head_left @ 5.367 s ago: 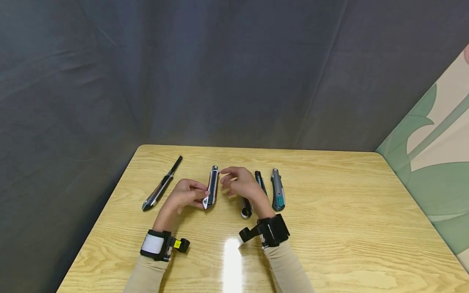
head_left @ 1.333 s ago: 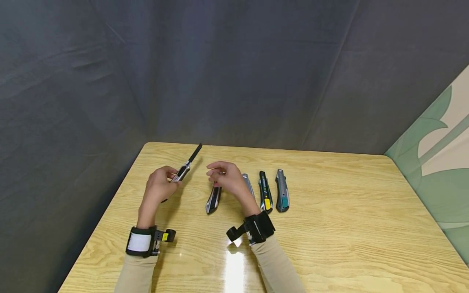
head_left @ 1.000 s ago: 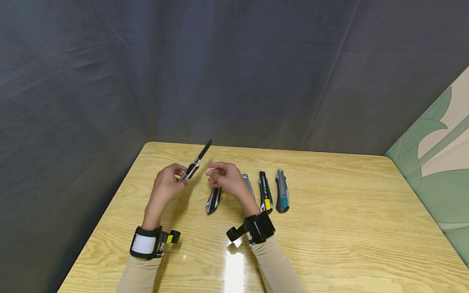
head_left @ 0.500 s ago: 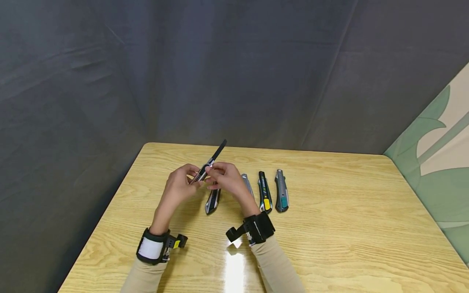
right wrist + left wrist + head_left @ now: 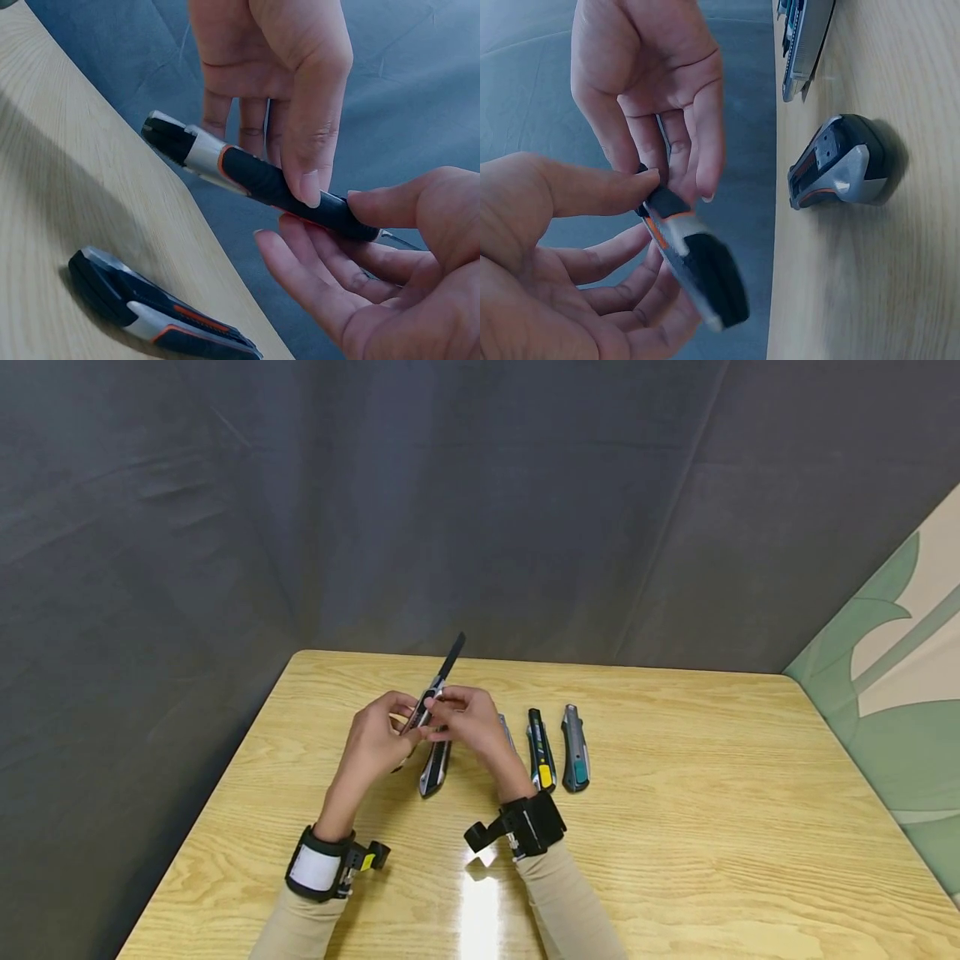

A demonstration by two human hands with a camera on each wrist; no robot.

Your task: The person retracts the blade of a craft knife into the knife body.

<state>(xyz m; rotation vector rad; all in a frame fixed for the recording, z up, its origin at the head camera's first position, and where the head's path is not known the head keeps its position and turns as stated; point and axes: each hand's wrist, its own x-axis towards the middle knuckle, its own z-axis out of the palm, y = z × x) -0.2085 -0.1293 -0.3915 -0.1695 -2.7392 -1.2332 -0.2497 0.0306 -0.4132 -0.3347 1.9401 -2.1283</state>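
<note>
A black and silver utility knife [image 5: 420, 713] with a long dark blade [image 5: 452, 656] extended is held above the table, tilted with the blade pointing away. My left hand [image 5: 371, 735] pinches its handle between thumb and fingers. At the handle's blade end, my right hand [image 5: 476, 722] grips it with the thumb on top and fingers beneath. In the right wrist view, orange trim shows on the held knife [image 5: 255, 176]. Below the hands lies a second black and silver utility knife [image 5: 433, 772], its upper part hidden by the right hand in the head view.
Right of the hands, on the wooden table [image 5: 697, 802], lie a silver cutter [image 5: 506, 728] mostly hidden by the right hand, a black cutter with a yellow slider [image 5: 542, 752] and a grey cutter with a teal slider [image 5: 576, 750]. A dark curtain [image 5: 480, 510] hangs behind.
My left hand released the cutter now lying below, took the long-bladed knife from the table's left and brought it rightward. My right fingers have closed on its blade end.
</note>
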